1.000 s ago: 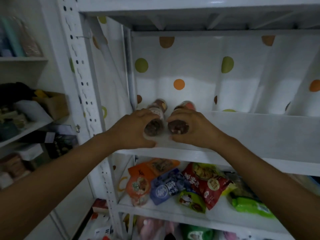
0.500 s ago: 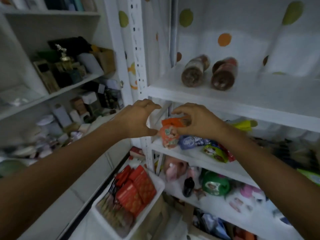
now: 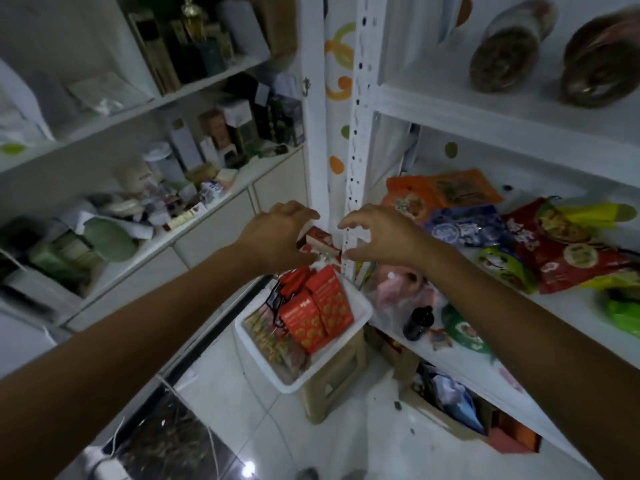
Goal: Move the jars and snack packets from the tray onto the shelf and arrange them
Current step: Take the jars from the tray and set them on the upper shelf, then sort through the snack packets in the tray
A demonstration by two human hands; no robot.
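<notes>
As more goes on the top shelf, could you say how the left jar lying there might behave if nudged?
The left jar lies on its side, so it would probably roll if pushed. The right jar close beside it might stop it. It looks full of something brown, so likely fairly heavy.

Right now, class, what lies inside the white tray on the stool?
The white tray holds red packets and flatter patterned packets beside them. Whatever lies beneath these packets, and the tray's floor, is covered.
</notes>
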